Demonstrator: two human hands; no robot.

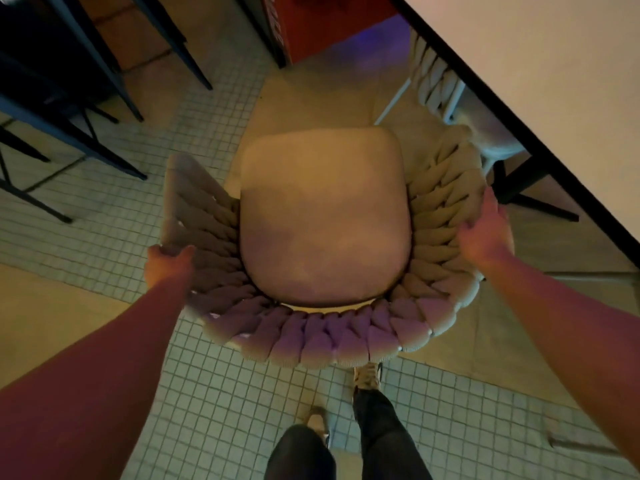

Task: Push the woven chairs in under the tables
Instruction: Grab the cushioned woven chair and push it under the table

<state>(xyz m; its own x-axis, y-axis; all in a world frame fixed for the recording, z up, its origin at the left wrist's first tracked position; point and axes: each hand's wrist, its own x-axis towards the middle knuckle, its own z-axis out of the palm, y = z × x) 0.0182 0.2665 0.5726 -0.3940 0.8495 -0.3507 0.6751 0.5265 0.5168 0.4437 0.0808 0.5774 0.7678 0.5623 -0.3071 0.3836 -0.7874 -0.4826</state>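
Observation:
A woven chair (332,337) with a thick braided back and a beige seat cushion (325,216) stands on the tiled floor right below me. My left hand (166,265) grips the left end of its curved back. My right hand (485,230) holds the right side of the back, fingers wrapped over the weave. A light table top (554,81) runs diagonally across the upper right, its dark edge just beyond the chair's right arm. A second woven chair (436,77) is partly tucked under that table.
Dark metal legs of other furniture (69,133) crowd the upper left. A red cabinet (311,26) stands at the top centre. The table's black base legs (533,199) reach out at right. My own feet (367,375) are behind the chair.

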